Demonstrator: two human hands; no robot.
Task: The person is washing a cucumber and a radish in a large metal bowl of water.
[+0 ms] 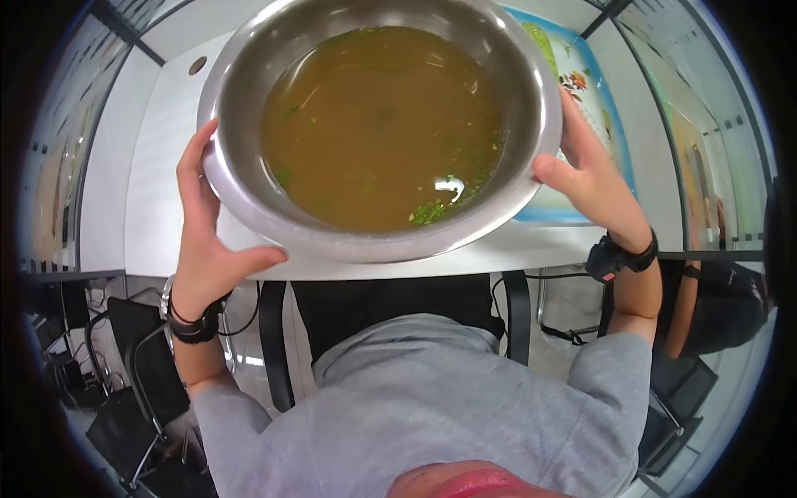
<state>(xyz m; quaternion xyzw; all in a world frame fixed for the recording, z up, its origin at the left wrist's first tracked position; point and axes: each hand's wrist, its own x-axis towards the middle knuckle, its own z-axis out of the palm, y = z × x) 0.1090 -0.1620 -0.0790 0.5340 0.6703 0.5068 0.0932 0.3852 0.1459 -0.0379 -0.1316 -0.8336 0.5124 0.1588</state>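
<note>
A large steel bowl (357, 247) full of brown liquid, with bits of chopped green floating in it, is raised between my two hands above a white desk. My left hand (203, 224) grips the bowl's left side, fingers at the outer rim and thumb beneath the front edge. On the right side, my right hand (585, 166) holds the rim, with the thumb on its edge and the fingers partly hidden behind it. Under the bowl's right side lies a blue-edged tray (610, 124) with a flower pattern, partly covered by the bowl.
The white desk (158, 216) has partitions at both sides and a round hole at the back left. A black chair (270, 340) is at my body. More black chairs (137, 365) stand at the left. Another person in black (722, 307) is at the right. Cables hang below the desk.
</note>
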